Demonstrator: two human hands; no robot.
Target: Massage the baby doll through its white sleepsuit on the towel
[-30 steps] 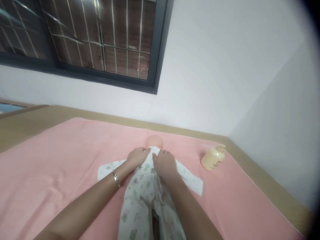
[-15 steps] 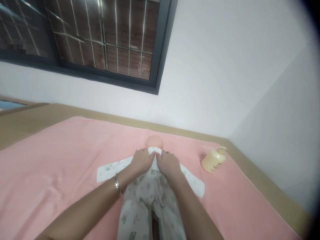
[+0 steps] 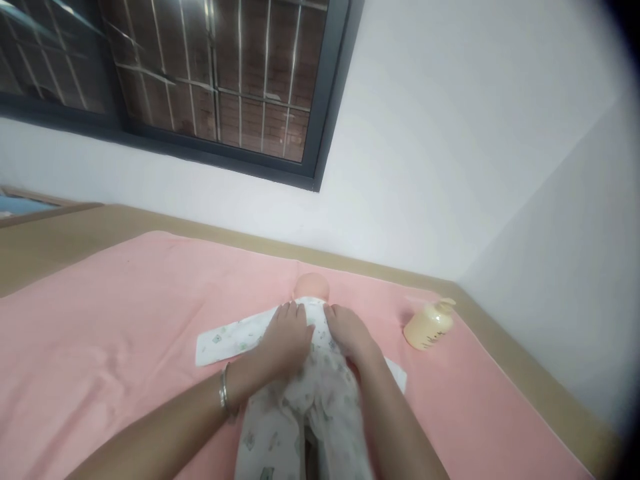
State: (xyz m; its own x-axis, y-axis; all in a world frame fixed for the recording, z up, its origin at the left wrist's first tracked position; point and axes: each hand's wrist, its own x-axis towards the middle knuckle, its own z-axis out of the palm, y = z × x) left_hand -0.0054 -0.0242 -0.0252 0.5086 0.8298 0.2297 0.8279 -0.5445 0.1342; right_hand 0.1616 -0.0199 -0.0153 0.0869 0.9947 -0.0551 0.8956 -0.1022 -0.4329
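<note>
A doll in a white printed suit lies stretched out, its smooth bald head point(image 3: 311, 285) at the far end. The suit point(image 3: 300, 393) has long sleeves and legs, with small greenish and grey prints. My left hand point(image 3: 287, 337) rests flat on the upper body, left of the middle, fingers stretched toward the shoulder. On the opposite side, my right hand point(image 3: 350, 330) lies over the right shoulder, partly covering that sleeve. Neither hand appears to hold anything. The left sleeve point(image 3: 225, 343) spreads out flat; the right sleeve's end point(image 3: 397, 375) shows beyond my forearm.
A pale yellow pump bottle point(image 3: 427, 327) stands to the right on the pink sheet point(image 3: 150, 313). Behind the sheet runs a tan surface edge point(image 3: 240, 245) against the white wall point(image 3: 425, 133). A dark-framed barred window point(image 3: 210, 87) is at upper left.
My hands have moved apart from the middle of the upper body toward its sides. The left hand has also shifted slightly nearer to me. The doll and bottle stay in place.
</note>
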